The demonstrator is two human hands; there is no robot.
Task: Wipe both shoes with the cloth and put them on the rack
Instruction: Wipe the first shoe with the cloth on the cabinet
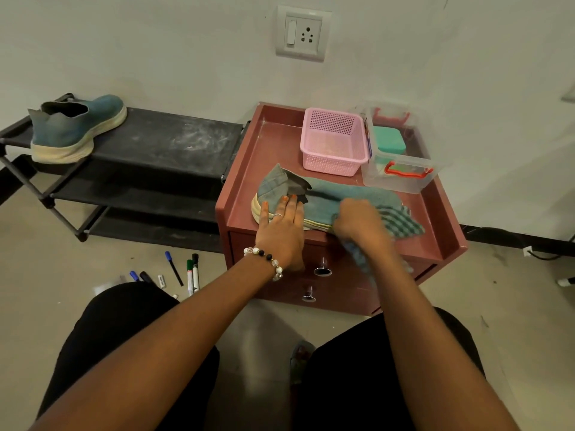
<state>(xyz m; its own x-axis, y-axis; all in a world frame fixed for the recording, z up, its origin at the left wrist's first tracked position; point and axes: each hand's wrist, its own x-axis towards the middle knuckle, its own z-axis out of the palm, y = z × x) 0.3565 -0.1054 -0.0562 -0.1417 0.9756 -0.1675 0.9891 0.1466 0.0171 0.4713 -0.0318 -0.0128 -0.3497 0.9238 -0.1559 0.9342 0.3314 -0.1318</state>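
Two shoes (77, 129) (326, 200), one cloth (401, 220), one rack (161, 144), one pink basket (334, 141), one clear box (398, 178), and about seven pens (174, 269) at lower left.

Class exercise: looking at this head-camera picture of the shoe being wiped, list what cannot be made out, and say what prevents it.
Head view:
- Right hand and striped cloth: motion-blurred, so the grip is unclear.
- Shoe on the cabinet: its toe is covered by cloth and hand.
- Clear box: the label is too small to read.
- Markers on the floor: print too small; some hidden behind the knee.
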